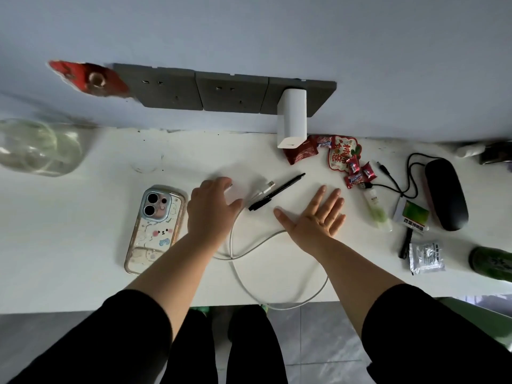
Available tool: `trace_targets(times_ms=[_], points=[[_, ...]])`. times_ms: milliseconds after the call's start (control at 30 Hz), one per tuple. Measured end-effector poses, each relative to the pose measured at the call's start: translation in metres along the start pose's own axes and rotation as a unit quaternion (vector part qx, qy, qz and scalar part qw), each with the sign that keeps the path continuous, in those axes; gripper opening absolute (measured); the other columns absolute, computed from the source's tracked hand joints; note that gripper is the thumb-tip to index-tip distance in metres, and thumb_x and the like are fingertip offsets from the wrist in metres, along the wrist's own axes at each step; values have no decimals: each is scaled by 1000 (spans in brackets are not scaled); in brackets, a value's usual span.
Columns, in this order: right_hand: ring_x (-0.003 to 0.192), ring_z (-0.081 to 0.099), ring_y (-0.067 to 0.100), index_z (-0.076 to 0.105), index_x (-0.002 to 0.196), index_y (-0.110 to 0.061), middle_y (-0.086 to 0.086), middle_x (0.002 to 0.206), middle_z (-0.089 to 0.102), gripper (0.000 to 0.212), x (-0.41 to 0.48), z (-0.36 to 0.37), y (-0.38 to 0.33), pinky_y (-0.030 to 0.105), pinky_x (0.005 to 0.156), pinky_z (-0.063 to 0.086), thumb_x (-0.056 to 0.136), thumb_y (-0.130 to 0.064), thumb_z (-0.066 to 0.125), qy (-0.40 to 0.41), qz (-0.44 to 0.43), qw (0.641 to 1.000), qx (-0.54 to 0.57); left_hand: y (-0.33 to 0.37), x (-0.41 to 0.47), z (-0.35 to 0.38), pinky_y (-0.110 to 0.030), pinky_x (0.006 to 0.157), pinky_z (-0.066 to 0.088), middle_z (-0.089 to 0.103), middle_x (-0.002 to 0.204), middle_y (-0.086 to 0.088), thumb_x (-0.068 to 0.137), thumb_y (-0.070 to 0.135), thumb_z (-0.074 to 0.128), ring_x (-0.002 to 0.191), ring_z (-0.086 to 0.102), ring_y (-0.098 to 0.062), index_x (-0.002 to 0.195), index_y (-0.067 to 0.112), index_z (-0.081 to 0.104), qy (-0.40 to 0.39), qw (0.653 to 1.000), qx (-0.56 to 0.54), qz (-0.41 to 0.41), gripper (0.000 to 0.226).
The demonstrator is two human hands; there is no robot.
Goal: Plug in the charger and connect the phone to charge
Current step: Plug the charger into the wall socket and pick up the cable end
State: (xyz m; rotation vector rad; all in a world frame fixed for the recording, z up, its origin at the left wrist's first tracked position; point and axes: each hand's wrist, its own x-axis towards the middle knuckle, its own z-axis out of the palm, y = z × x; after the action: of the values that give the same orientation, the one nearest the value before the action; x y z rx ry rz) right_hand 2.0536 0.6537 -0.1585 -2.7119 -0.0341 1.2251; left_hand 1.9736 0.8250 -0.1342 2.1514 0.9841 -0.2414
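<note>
A white charger block sits plugged into the right-most grey wall socket. The phone, in a clear cartoon case, lies face down on the white table. A white cable loops over the table's front edge; its USB end rests by a black pen. My left hand hovers palm down between the phone and the cable ends, fingers apart, over something small and white. My right hand is open, palm up, holding nothing.
Red candy wrappers lie below the charger. At the right are a black glasses case, a black cable, a small green-capped bottle, packets and a green bottle. A glass jar stands at the far left.
</note>
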Motion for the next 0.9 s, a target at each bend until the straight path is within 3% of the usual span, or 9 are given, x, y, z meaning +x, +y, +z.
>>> trace_targets(times_ms=[67, 133, 367, 467, 567, 667, 767, 833, 900], points=[[135, -41, 23, -52, 119, -33, -2, 132, -56, 117, 1, 2, 1, 48, 111, -22, 57, -94, 27, 9, 0, 1000, -1, 10, 1, 16, -38, 87, 40, 65, 115, -4, 82, 33, 64, 107, 55, -31, 115, 23, 62, 47, 995, 79, 36, 35], [133, -43, 21, -52, 119, -33, -3, 130, -58, 117, 3, 4, 2, 47, 110, -23, 56, -94, 26, 15, -1, 1000, -3, 24, 6, 29, -38, 83, 37, 66, 109, -2, 84, 35, 61, 104, 54, -29, 109, 24, 64, 54, 993, 88, 55, 27], [125, -49, 19, -52, 121, -32, -3, 126, -61, 118, 6, 7, 4, 44, 105, -28, 56, -95, 26, 24, -5, 1000, -4, 31, 14, 40, -35, 86, 33, 68, 103, -1, 86, 35, 58, 105, 55, -24, 102, 22, 65, 48, 989, 121, 71, 21], [125, -50, 20, -52, 120, -32, -3, 127, -61, 119, 5, 5, 3, 44, 104, -28, 55, -95, 25, 18, -6, 1000, -2, 35, 6, 23, -35, 83, 48, 71, 96, 2, 86, 35, 58, 93, 64, -21, 100, 18, 63, 1, 999, -26, 26, 23], [127, -48, 20, -47, 126, -29, 2, 138, -54, 121, 3, 2, 1, 45, 105, -27, 57, -94, 28, 9, -3, 1000, 1, 44, -10, 2, -28, 74, 52, 72, 83, 6, 83, 37, 64, 78, 67, -12, 98, 17, 65, -38, 984, -171, -10, 24], [127, -48, 20, -47, 126, -29, 2, 138, -54, 121, 0, -2, 0, 46, 108, -26, 58, -93, 30, 1, -1, 1000, 3, 58, -25, -15, -32, 77, 51, 69, 67, 2, 80, 31, 69, 67, 63, -14, 85, 14, 72, -88, 939, -329, -56, 18], [125, -49, 20, -49, 123, -30, 0, 130, -58, 120, -1, -3, 0, 48, 110, -24, 59, -93, 31, -4, -1, 1000, 2, 73, -32, -26, -36, 82, 46, 61, 67, -6, 77, 30, 71, 71, 56, -18, 70, 8, 71, -118, 887, -434, -99, 23], [126, -48, 20, -49, 123, -30, -1, 130, -58, 121, 0, -3, 0, 48, 111, -23, 58, -93, 31, 0, 1, 1000, 4, 85, -33, -28, -34, 87, 51, 69, 67, -3, 80, 18, 71, 71, 64, -15, 70, 15, 75, -123, 852, -493, -125, 11], [128, -47, 20, -49, 123, -30, -2, 129, -58, 121, 0, -2, 0, 48, 111, -23, 57, -93, 31, 4, 1, 1000, 3, 97, -34, -30, -27, 81, 58, 73, 63, 2, 84, 8, 67, 66, 69, -10, 76, 16, 75, -113, 824, -540, -133, 14]])
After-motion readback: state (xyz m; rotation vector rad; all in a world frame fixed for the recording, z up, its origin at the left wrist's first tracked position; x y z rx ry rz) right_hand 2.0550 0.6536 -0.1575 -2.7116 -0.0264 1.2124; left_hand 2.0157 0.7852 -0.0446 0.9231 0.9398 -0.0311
